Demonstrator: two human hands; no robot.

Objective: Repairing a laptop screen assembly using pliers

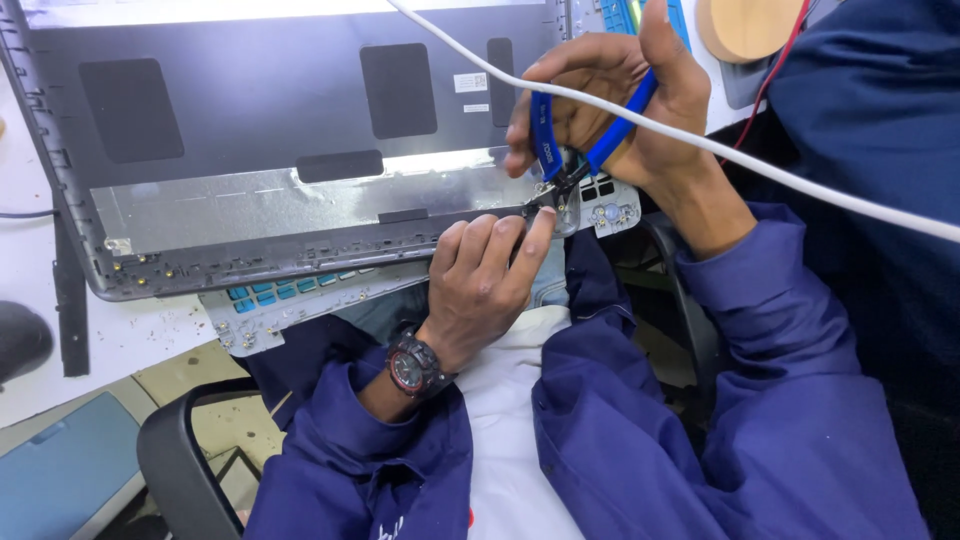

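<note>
Blue-handled pliers [578,150] sit squeezed in the right hand [625,95], tips at the grey laptop lid's [260,120] bottom edge. Left hand [480,275] fingers curl shut, pressing that edge, lid on white desk [120,340].

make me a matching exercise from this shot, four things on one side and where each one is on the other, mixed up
Things:
1. blue-handled cutting pliers
2. black and red wristwatch
3. white cable
4. round wooden disc

Places:
A. top edge of the view, right of the grey laptop lid
B. gripped in the right hand
C. running diagonally over the right wrist
D. on the wrist of the left hand

Pairs: 1-B, 2-D, 3-C, 4-A
</note>
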